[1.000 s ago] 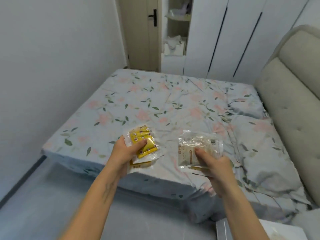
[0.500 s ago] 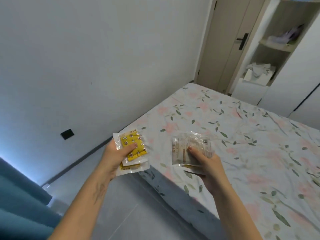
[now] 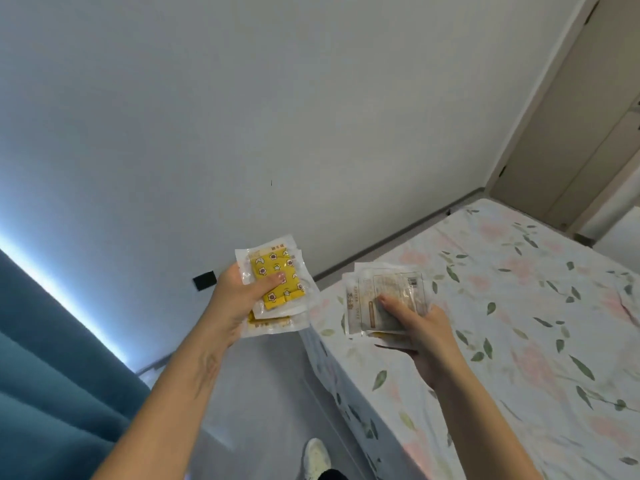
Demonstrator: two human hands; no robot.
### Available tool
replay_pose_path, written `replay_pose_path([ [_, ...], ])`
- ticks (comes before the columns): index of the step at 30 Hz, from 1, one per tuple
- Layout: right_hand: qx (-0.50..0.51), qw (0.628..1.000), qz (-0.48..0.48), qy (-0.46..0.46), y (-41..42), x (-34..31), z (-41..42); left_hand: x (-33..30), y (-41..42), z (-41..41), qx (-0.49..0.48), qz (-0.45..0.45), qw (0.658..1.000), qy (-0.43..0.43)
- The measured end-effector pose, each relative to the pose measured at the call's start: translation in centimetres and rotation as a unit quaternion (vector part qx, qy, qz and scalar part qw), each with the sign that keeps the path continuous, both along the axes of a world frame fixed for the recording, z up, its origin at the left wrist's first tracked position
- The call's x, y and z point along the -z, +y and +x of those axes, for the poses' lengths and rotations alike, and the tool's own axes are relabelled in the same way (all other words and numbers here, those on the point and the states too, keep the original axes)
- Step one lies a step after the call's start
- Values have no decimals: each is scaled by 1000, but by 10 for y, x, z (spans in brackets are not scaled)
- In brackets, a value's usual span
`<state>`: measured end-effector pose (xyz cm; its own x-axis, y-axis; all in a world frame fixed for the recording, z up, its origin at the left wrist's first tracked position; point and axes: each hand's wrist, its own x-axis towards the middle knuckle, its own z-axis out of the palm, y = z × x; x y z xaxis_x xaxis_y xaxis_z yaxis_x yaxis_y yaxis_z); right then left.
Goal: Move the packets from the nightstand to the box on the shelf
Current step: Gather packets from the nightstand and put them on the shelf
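My left hand (image 3: 237, 299) grips a small stack of clear packets with yellow patterned contents (image 3: 277, 282), thumb pressed on top. My right hand (image 3: 420, 327) holds another stack of clear packets with pale printed labels (image 3: 384, 296), thumb on the top one, above the corner of the bed. Both stacks are held at chest height, side by side and apart. Neither the nightstand nor the box on the shelf is in view.
A bed with a floral sheet (image 3: 502, 306) fills the right side, its corner just below my right hand. A plain white wall (image 3: 242, 116) is ahead, a teal curtain (image 3: 52, 375) at left, a beige door (image 3: 571, 126) at far right. Grey floor and my shoe (image 3: 317, 457) lie below.
The view has swung left, from facing the bed and wardrobe to facing the white wall and curtain. Both hands keep the same hold on their packets.
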<state>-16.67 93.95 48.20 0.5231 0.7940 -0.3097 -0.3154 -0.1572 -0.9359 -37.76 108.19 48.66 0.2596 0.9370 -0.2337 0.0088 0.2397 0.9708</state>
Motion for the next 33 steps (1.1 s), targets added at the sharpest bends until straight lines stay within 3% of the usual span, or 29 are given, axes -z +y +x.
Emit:
replay_pose_path([
  [7, 3, 1000, 0, -22, 156, -27, 83, -29, 159, 65, 2, 6, 1000, 4],
  [15, 27, 999, -18, -8, 305, -16, 115, -17, 305, 103, 19, -18, 999, 24],
  [25, 142, 990, -12, 19, 478, 6, 148, -12, 510, 187, 177, -9, 984, 26],
  [33, 237, 971, -26, -13, 533, 4, 192, -12, 593, 278, 298, -5, 954, 35],
])
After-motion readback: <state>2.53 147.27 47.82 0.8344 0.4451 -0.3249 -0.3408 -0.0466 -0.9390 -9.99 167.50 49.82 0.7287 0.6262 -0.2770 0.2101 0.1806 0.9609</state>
